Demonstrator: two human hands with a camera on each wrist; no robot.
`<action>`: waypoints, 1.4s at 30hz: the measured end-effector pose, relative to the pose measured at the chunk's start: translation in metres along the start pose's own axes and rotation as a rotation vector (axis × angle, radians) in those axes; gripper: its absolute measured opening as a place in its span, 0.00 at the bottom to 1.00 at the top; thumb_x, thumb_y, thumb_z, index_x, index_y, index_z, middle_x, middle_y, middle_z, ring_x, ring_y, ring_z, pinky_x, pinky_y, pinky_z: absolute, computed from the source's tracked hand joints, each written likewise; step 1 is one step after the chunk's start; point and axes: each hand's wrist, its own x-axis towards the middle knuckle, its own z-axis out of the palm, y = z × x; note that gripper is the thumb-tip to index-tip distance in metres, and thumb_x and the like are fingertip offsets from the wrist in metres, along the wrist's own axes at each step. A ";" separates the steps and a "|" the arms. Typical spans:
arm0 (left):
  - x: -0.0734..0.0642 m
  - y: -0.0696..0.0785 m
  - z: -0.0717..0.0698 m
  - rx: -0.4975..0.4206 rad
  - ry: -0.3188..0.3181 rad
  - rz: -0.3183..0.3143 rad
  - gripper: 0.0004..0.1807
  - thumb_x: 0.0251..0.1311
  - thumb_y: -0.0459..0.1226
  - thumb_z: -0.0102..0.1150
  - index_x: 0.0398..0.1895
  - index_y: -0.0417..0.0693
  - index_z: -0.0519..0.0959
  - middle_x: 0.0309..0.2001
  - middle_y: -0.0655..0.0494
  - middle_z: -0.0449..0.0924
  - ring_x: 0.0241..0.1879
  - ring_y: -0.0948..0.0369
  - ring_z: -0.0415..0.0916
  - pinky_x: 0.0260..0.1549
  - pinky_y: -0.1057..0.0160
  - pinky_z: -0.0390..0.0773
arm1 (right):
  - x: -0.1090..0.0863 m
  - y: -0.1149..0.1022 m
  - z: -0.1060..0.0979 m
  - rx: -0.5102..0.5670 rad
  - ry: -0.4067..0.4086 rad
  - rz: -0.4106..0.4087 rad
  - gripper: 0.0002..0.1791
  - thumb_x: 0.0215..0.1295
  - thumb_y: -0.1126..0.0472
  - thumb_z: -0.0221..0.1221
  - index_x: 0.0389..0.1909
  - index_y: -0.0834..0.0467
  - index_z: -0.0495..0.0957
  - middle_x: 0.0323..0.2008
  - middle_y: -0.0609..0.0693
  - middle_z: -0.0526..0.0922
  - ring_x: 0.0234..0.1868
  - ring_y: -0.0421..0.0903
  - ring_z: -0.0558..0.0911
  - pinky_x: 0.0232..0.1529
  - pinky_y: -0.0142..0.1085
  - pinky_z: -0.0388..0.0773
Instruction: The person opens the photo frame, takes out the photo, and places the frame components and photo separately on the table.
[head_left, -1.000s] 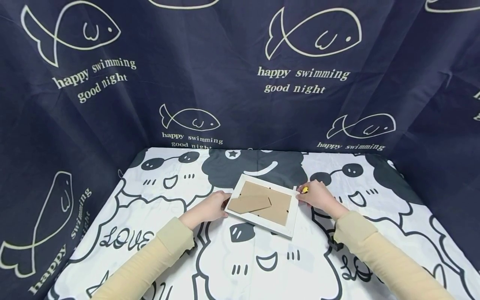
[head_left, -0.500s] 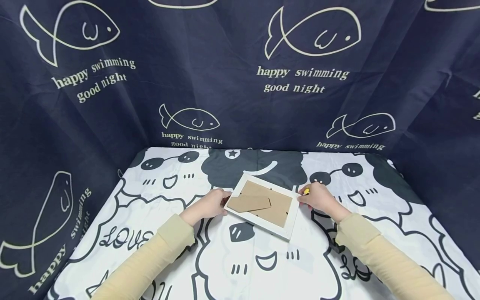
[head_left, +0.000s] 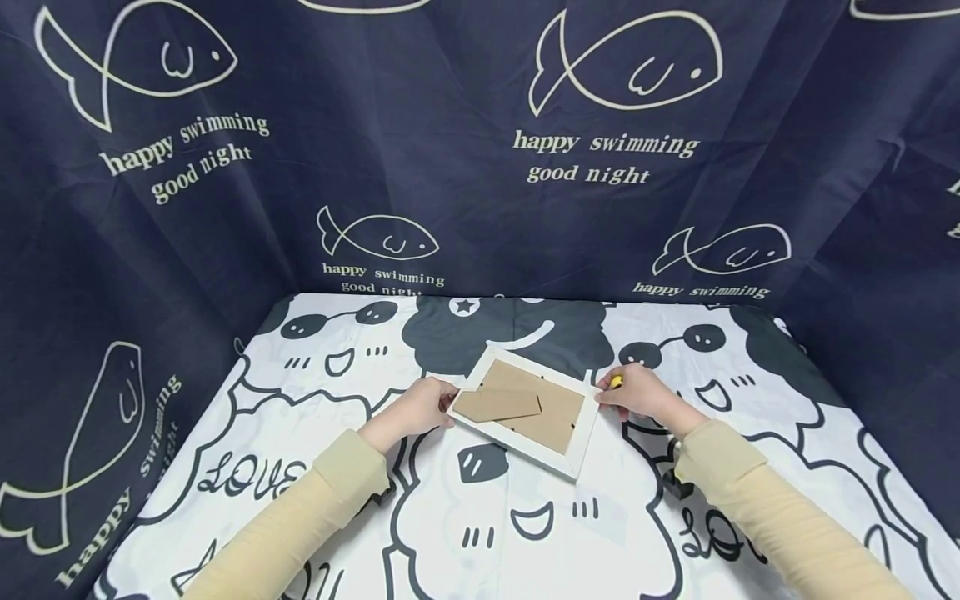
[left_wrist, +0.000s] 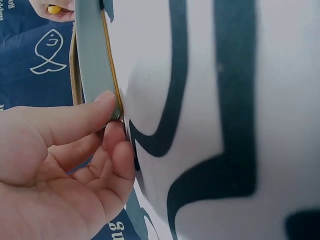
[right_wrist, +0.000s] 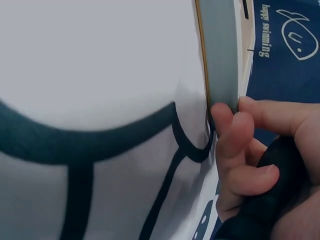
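Note:
A white picture frame [head_left: 517, 439] lies back side up, low over the patterned cloth, in the head view. Its brown backing board [head_left: 558, 417] carries a brown stand flap [head_left: 498, 405] folded flat. My left hand [head_left: 427, 407] pinches the left corner between thumb and fingers; the left wrist view shows the frame's side edge [left_wrist: 95, 60] in that grip. At the right corner, my right hand [head_left: 637, 390] pinches the edge with thumb and index finger. Its other fingers curl round a dark handle [right_wrist: 280, 165], whose yellow end [head_left: 616, 382] shows in the head view.
The table is covered by a white cloth [head_left: 585, 550] with black cartoon drawings. Dark blue curtains [head_left: 480, 150] with fish prints and lettering stand behind it and at both sides.
The frame has turned very slightly, its near corner shifting a little left and toward me. My right hand has moved slightly right; both hands keep their grip.

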 end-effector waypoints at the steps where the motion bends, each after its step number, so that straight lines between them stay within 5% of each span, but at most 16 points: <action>1: -0.001 0.001 0.000 -0.011 0.006 -0.007 0.23 0.45 0.29 0.70 0.48 0.37 0.80 0.26 0.57 0.77 0.27 0.64 0.70 0.29 0.67 0.73 | 0.001 0.000 -0.001 0.013 -0.014 0.014 0.09 0.58 0.60 0.62 0.34 0.62 0.80 0.15 0.48 0.79 0.13 0.40 0.75 0.14 0.31 0.64; 15: -0.009 0.000 0.002 -0.156 0.067 -0.069 0.15 0.53 0.32 0.65 0.45 0.36 0.81 0.23 0.59 0.73 0.22 0.66 0.68 0.20 0.71 0.68 | 0.011 0.010 -0.003 0.164 -0.113 0.066 0.11 0.60 0.61 0.61 0.40 0.64 0.79 0.21 0.47 0.83 0.12 0.39 0.72 0.13 0.30 0.64; 26: -0.009 -0.001 0.006 -0.335 0.094 -0.148 0.12 0.53 0.28 0.63 0.43 0.34 0.82 0.22 0.58 0.74 0.21 0.65 0.73 0.20 0.71 0.69 | 0.012 0.007 -0.002 0.141 -0.092 0.095 0.12 0.60 0.60 0.61 0.40 0.64 0.80 0.20 0.47 0.82 0.14 0.39 0.73 0.14 0.30 0.64; 42: -0.004 0.000 0.003 -0.385 0.116 -0.171 0.10 0.60 0.26 0.54 0.43 0.31 0.80 0.23 0.52 0.79 0.22 0.62 0.78 0.24 0.66 0.79 | 0.009 0.004 -0.002 0.130 -0.075 0.103 0.09 0.58 0.61 0.62 0.34 0.64 0.81 0.18 0.47 0.82 0.11 0.39 0.69 0.13 0.29 0.63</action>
